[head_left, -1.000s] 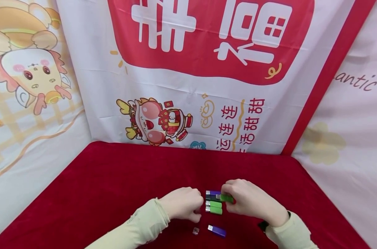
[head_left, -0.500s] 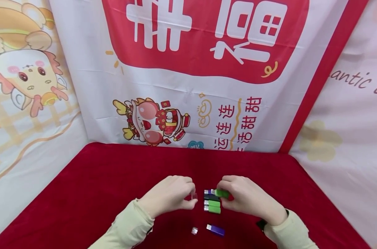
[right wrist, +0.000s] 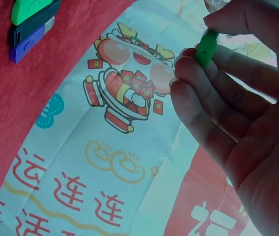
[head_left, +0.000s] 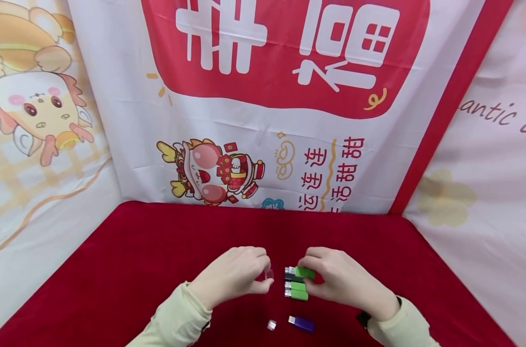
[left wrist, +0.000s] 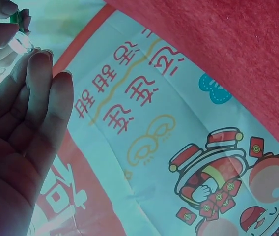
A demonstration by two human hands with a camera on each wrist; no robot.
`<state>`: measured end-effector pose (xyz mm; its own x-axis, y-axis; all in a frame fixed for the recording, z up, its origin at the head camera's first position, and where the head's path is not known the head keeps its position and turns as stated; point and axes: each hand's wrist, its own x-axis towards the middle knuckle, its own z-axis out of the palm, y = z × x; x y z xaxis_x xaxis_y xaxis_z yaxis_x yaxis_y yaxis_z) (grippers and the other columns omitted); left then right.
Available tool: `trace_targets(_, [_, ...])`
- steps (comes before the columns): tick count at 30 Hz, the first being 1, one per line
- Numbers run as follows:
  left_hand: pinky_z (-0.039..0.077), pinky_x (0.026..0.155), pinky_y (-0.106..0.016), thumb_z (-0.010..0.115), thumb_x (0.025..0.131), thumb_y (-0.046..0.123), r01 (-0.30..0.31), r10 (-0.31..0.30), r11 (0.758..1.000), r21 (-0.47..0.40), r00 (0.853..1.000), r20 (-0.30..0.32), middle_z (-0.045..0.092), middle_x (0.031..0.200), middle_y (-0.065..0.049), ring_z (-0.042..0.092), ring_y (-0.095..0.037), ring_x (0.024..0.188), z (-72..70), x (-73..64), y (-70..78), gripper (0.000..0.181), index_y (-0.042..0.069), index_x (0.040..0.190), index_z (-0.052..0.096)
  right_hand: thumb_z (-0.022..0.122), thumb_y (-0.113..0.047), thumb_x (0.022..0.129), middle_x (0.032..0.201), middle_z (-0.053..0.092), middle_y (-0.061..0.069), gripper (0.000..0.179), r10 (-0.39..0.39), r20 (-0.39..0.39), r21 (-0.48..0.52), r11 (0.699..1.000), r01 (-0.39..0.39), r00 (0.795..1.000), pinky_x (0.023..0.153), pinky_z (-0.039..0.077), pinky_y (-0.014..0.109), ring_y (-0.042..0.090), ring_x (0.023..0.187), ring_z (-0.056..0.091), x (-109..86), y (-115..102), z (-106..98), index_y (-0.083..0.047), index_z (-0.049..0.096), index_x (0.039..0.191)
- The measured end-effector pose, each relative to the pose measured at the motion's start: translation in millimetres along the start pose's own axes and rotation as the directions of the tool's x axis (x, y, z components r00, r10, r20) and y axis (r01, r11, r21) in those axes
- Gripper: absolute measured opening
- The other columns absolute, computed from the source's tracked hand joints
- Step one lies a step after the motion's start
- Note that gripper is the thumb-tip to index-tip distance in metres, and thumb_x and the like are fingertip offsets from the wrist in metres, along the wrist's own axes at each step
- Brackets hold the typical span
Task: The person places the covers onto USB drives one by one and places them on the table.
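My left hand [head_left: 232, 274] pinches a small clear plastic cap [head_left: 269, 274] between thumb and fingertips; the cap [left wrist: 21, 43] also shows in the left wrist view. Facing it, my right hand [head_left: 341, 279] pinches a green USB flash drive [head_left: 305, 272], metal plug pointing left toward the cap. A gap separates cap and plug in the head view. The held drive overlaps a row of capped flash drives on the cloth: a purple one [right wrist: 29, 45], a black one [head_left: 293, 278] and two green ones [head_left: 296, 294]. Nearer lies an uncapped purple flash drive [head_left: 302, 323], with a loose clear cap [head_left: 271, 325] to its left.
Dark red cloth [head_left: 158, 250] covers the table. A printed white and red banner [head_left: 254, 115] hangs along its far edge, and patterned fabric walls stand at the left and right. A dark band circles the right wrist.
My left hand has lifted and drawn slightly left, bringing the clear cap into view. My right hand has shifted a little left with the green flash drive. The loose purple drive stays put.
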<state>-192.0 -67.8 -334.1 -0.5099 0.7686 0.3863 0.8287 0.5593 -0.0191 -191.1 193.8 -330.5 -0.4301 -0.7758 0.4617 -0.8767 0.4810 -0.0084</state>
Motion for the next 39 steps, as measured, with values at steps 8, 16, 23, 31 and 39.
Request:
trace_targets(8, [0.04, 0.056, -0.012, 0.077, 0.082, 0.026, 0.0, 0.0, 1.0, 0.014, 1.0, -0.018, 0.055, 0.073, 0.008, 0.047, -0.002, 0.061, -2.0, -0.8, 2.0, 0.015, 0.017, 0.075, 0.067, 0.085, -0.015, 0.071, 0.083, 0.055, -0.008, 0.026, -0.008, -0.01, 0.01, 1.0, 0.008, 1.0, 0.062, 0.042, 0.01, 0.002, 0.068, 0.05, 0.1, -1.0, 0.7, -0.013, 0.07, 0.092])
trace_targets(16, [0.04, 0.054, -0.014, 0.074, 0.081, 0.023, -0.03, 0.032, 0.998, 0.051, 0.998, -0.045, 0.051, 0.069, 0.008, 0.047, -0.004, 0.059, 1.3, -1.1, 3.4, 0.018, 0.017, 0.07, 0.061, 0.083, -0.013, 0.073, 0.084, 0.055, -0.007, 0.025, -0.05, -0.034, 0.028, 0.998, 0.051, 0.998, 0.064, 0.042, 0.01, 0.002, 0.069, 0.05, 1.5, -5.8, 5.4, -0.012, 0.07, 0.094])
trace_targets(23, [0.041, 0.054, -0.014, 0.075, 0.08, 0.023, -0.038, 0.04, 0.996, 0.076, 0.999, -0.033, 0.053, 0.068, 0.007, 0.05, -0.004, 0.059, 3.6, -1.1, 4.0, 0.018, 0.015, 0.07, 0.063, 0.085, -0.015, 0.075, 0.089, 0.057, -0.006, 0.027, -0.085, -0.024, 0.056, 0.995, 0.086, 0.996, 0.07, 0.044, 0.01, 0.003, 0.075, 0.052, 3.1, -8.7, 10.1, -0.012, 0.071, 0.098])
trace_targets(31, [0.04, 0.052, -0.013, 0.076, 0.081, 0.024, -0.056, 0.057, 0.994, 0.092, 0.998, -0.007, 0.052, 0.066, 0.007, 0.048, -0.004, 0.057, 6.4, -1.3, 5.7, 0.022, 0.016, 0.067, 0.06, 0.082, -0.009, 0.076, 0.095, 0.06, -0.002, 0.026, -0.113, -0.031, 0.098, 0.988, 0.115, 0.993, 0.074, 0.045, 0.01, 0.004, 0.083, 0.056, 2.4, -10.6, 14.7, -0.008, 0.074, 0.101])
trace_targets(39, [0.039, 0.052, -0.013, 0.076, 0.08, 0.023, -0.065, 0.066, 0.992, 0.105, 0.998, -0.009, 0.052, 0.066, 0.006, 0.045, -0.005, 0.056, 5.3, -0.4, 6.8, 0.022, 0.016, 0.066, 0.06, 0.084, -0.009, 0.076, 0.096, 0.061, -0.003, 0.028, -0.115, -0.027, 0.1, 0.988, 0.117, 0.993, 0.077, 0.046, 0.011, 0.005, 0.086, 0.056, 3.0, -12.5, 15.5, -0.01, 0.071, 0.101])
